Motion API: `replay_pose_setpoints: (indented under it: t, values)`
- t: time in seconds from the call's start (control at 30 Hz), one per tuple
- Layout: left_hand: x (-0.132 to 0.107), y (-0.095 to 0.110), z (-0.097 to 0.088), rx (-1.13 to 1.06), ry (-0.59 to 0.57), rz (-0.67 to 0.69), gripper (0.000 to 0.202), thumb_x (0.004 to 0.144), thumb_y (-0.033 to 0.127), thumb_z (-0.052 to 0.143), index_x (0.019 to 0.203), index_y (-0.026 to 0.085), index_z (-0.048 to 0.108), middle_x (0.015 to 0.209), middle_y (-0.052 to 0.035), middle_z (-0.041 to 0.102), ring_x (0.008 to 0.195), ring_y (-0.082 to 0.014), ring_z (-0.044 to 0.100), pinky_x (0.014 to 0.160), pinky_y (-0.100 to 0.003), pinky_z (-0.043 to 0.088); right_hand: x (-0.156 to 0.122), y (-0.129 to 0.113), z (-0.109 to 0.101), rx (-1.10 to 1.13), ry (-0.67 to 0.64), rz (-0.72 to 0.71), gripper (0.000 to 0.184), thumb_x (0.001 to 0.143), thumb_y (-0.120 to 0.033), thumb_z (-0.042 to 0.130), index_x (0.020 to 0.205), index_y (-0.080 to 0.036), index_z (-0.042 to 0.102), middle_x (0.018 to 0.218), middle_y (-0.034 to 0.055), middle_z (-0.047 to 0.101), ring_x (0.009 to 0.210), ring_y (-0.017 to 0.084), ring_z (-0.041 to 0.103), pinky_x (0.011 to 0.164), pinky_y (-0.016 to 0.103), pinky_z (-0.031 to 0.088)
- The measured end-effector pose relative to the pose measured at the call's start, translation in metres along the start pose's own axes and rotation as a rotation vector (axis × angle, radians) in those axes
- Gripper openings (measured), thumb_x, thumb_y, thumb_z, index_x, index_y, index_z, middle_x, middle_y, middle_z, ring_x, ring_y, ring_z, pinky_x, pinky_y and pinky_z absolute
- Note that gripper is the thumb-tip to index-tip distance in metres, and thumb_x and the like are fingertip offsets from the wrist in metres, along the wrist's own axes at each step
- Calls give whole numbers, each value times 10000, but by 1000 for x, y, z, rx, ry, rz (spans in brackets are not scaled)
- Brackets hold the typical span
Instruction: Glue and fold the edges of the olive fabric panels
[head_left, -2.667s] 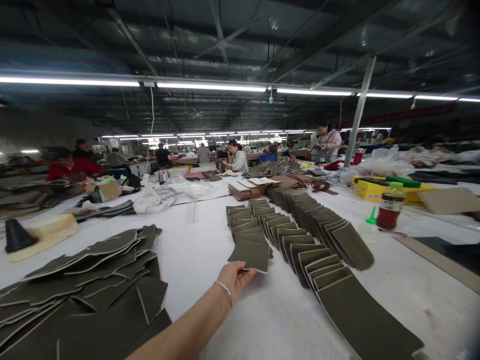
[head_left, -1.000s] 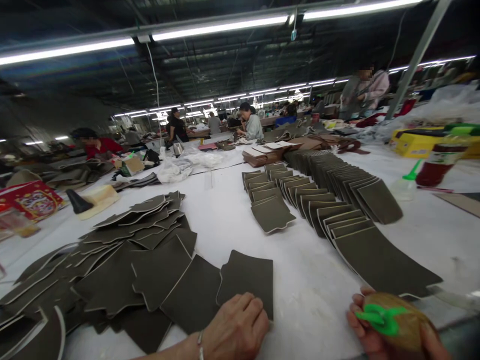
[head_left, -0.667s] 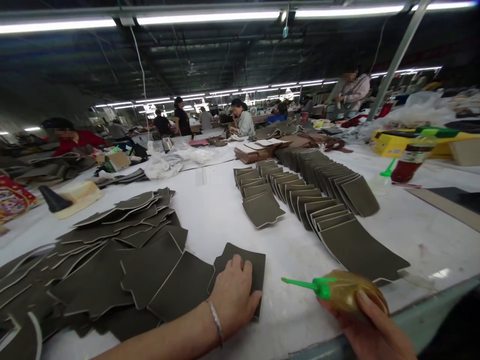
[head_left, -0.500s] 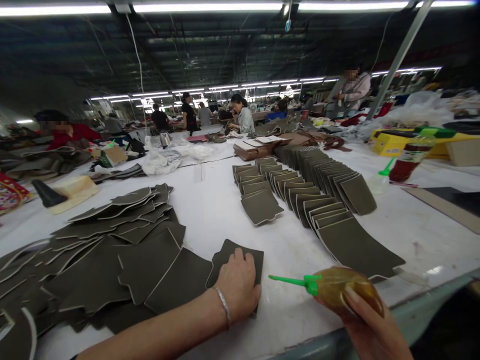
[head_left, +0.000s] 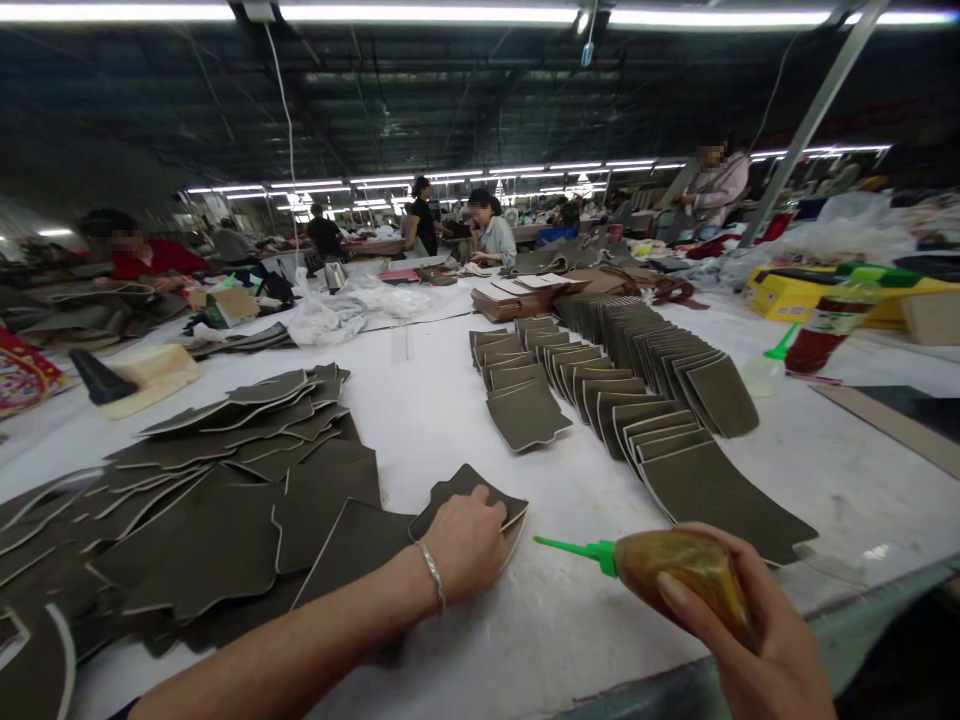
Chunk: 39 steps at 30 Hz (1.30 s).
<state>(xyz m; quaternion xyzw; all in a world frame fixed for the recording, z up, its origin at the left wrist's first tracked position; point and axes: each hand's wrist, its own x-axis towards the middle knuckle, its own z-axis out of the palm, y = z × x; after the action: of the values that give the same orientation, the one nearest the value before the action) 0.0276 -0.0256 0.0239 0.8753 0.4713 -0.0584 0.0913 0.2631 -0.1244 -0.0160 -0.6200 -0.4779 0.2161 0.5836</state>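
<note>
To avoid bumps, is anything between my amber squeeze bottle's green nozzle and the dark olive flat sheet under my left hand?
Nothing visible stands between the green nozzle and the sheet, which your left hand partly covers.

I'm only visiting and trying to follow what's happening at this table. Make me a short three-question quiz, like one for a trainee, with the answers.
1. The left hand rests on a dark olive panel. What does the right hand hold?
2. Fill the gap: the left wrist wears a silver-coloured ____.
3. True or false: the green nozzle points straight up at the ceiling.

Key:
1. An amber-brown squeeze bottle.
2. Bracelet.
3. False; it points sideways, toward the left hand.
</note>
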Motion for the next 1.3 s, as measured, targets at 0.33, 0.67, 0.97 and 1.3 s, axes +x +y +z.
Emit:
replay_pose_setpoints:
  t: [0.33,0.67,0.97,1.3]
  values:
    - [-2,-8,10,-56,62,40,324,879,229,391,1089,233,638,926,-81,596,800,-238,636,748,-391,537,4,-24,26,-239,-98,-87,517,769,-612,688,1142,-286,540,1046,28,606,905,291,607,817,421,466]
    - [-2,-12,20,-82,90,68,309,895,274,399,1132,237,594,1021,-72,572,713,-228,651,670,-411,565,3,-24,30,-410,-109,-260,448,845,-606,620,1153,-294,531,1058,17,599,871,258,604,839,383,471]
    - [-4,-11,23,-63,97,100,373,903,284,380,1228,208,548,1078,-76,570,726,-252,659,646,-443,581,1,-28,31,-351,-96,-132,477,798,-639,645,1105,-285,553,1027,20,605,883,291,600,829,418,454]
    - [-8,-10,24,-69,85,63,434,898,294,402,1312,229,512,1120,-89,554,759,-242,663,686,-420,575,-1,-27,29,-281,-92,-20,465,784,-621,653,1099,-294,554,1033,0,596,908,270,579,813,393,422]
